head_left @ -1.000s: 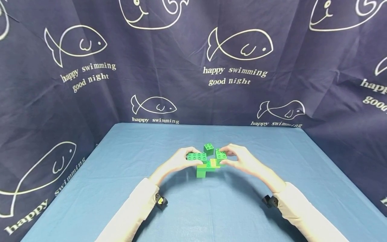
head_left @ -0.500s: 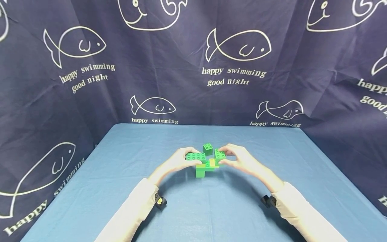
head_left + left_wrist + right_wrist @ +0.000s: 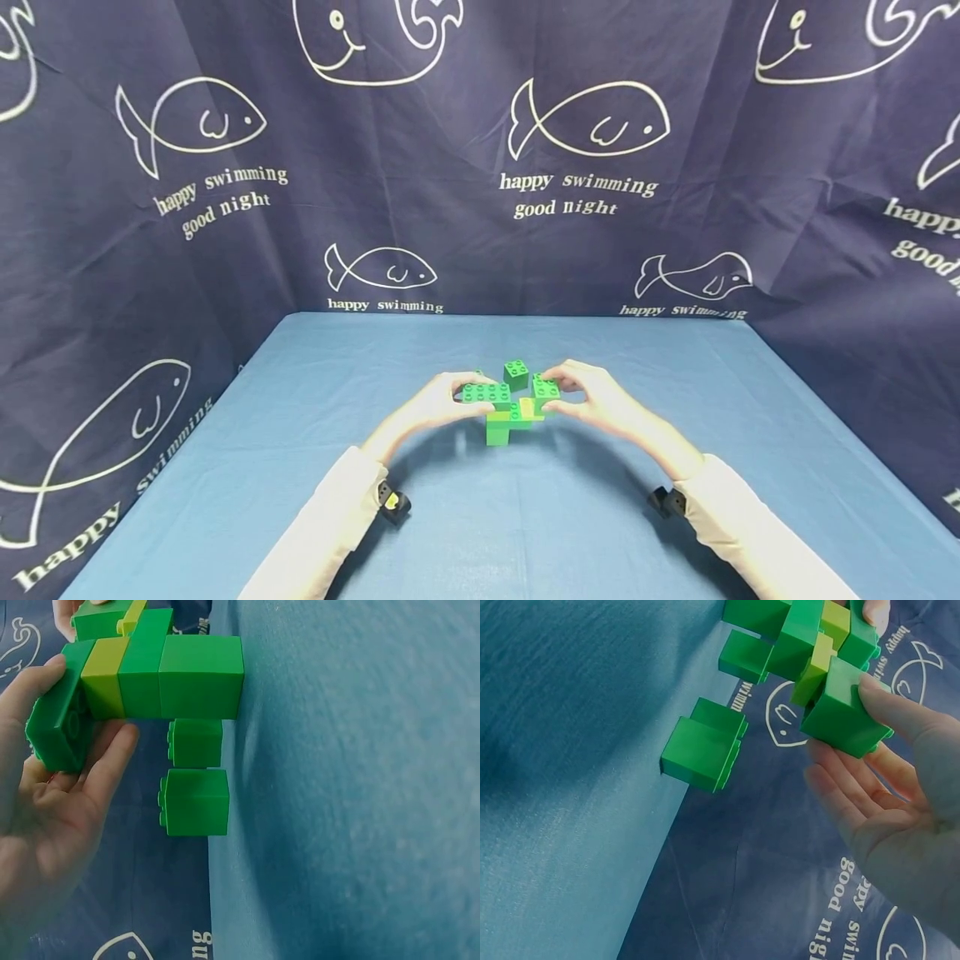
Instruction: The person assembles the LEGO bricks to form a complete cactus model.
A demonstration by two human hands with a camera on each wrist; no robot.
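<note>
A small structure of green and yellow-green blocks stands on the table, its lowest green block (image 3: 497,432) at the base. My left hand (image 3: 435,402) grips a long green brick (image 3: 486,393) at the structure's upper left; in the left wrist view that brick (image 3: 61,712) sits against a yellow-green block (image 3: 103,678), overhanging sideways. At the other side my right hand (image 3: 600,400) pinches a square green block (image 3: 546,390) between thumb and fingers. The right wrist view shows this block (image 3: 845,706) against a thin yellow-green piece (image 3: 812,671).
Behind the structure a loose green block (image 3: 516,375) stands on the blue table (image 3: 480,517). Several separate green blocks (image 3: 196,802) show beyond it in the wrist views. A dark curtain (image 3: 465,183) with fish drawings surrounds the table's back and sides.
The head view has tilted slightly. The left hand's brick sits marginally lower and closer against the structure; the right hand keeps its hold on its block.
</note>
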